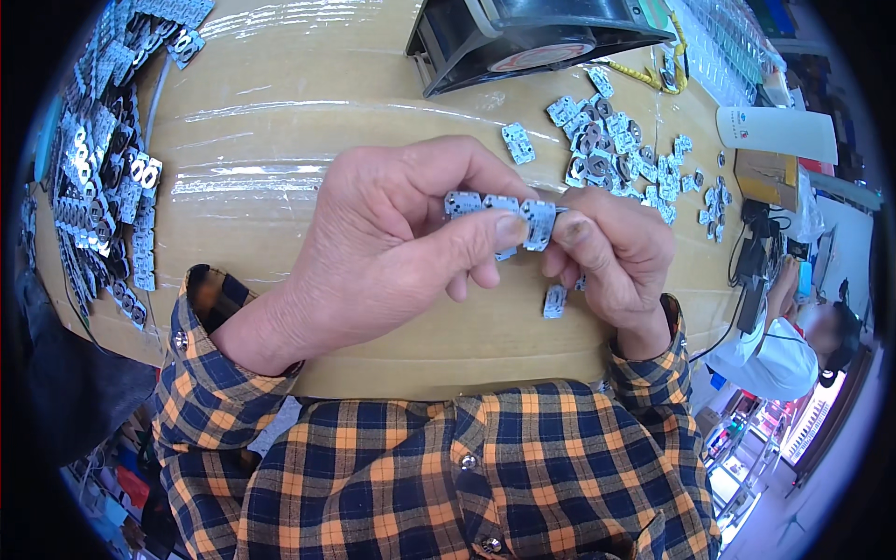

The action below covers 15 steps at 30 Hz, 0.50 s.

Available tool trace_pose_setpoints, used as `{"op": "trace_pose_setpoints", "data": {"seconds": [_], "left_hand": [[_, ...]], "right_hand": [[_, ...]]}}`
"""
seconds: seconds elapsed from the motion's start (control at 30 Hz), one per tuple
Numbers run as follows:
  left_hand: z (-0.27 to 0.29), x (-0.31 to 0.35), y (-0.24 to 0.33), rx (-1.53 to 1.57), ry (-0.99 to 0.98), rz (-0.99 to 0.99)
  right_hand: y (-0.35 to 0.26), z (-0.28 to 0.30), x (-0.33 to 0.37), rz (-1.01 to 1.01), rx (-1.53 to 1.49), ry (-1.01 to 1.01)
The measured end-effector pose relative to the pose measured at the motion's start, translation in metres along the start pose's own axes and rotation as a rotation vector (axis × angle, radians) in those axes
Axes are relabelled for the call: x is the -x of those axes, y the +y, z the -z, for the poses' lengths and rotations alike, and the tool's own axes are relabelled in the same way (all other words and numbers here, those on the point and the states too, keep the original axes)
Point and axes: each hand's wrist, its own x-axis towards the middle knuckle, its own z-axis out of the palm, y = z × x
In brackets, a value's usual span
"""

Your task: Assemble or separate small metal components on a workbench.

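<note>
Strip of small pale boards (501, 204) held above the table (392, 366), before the chest. Left hand (387, 215) pinches it, thumb across its face, forefinger arched behind. Right hand (618, 252) curled at strip's right end, thumb near forefinger; cannot tell what it grips. Forearms angle inward.
</note>
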Motion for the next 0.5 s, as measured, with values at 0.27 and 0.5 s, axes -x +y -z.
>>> {"op": "trace_pose_setpoints", "data": {"seconds": [0.27, 0.5], "left_hand": [[0.0016, 0.0003, -0.0037, -0.117, -0.054, -0.069], [0.0010, -0.0002, -0.0011, -0.012, 0.009, -0.066]], "right_hand": [[-0.0006, -0.0019, -0.0013, 0.062, 0.089, -0.004], [-0.0037, -0.0002, 0.0016, -0.034, -0.036, 0.040]]}}
